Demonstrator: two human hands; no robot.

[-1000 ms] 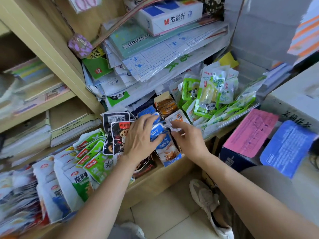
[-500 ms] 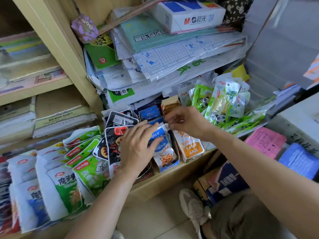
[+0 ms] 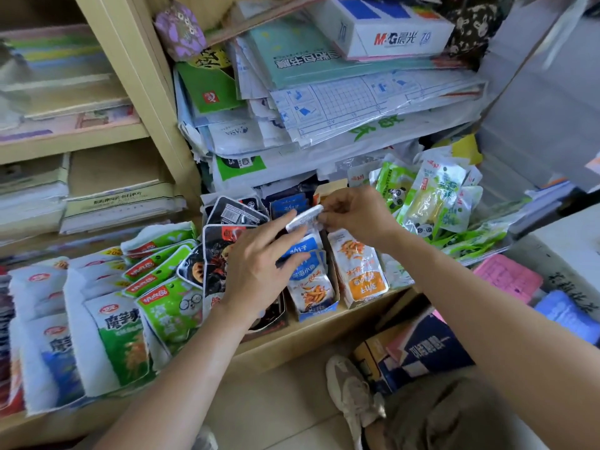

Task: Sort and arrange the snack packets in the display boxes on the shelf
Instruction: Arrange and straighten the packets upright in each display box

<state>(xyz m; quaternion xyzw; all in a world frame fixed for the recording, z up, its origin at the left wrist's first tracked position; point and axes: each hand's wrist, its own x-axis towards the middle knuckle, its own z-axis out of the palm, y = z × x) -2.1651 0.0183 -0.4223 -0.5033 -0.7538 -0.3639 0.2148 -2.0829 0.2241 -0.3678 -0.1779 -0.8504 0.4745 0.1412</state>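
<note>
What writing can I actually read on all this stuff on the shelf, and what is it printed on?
"M&G 晨光 70": white and blue cardboard box, top right.
"ASIA": white plastic-wrapped pack.
"魔芋": green and white snack packet; the rest is covered.
All other print: too blurred, small or upside down to read.

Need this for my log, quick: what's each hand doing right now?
Left hand: open, fingers straight over the blue packets.
Right hand: pinching a white-edged packet.

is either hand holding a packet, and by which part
The right hand pinches a snack packet by its white top edge. The left hand grips nothing; its straight fingers rest on the blue packets.
</note>
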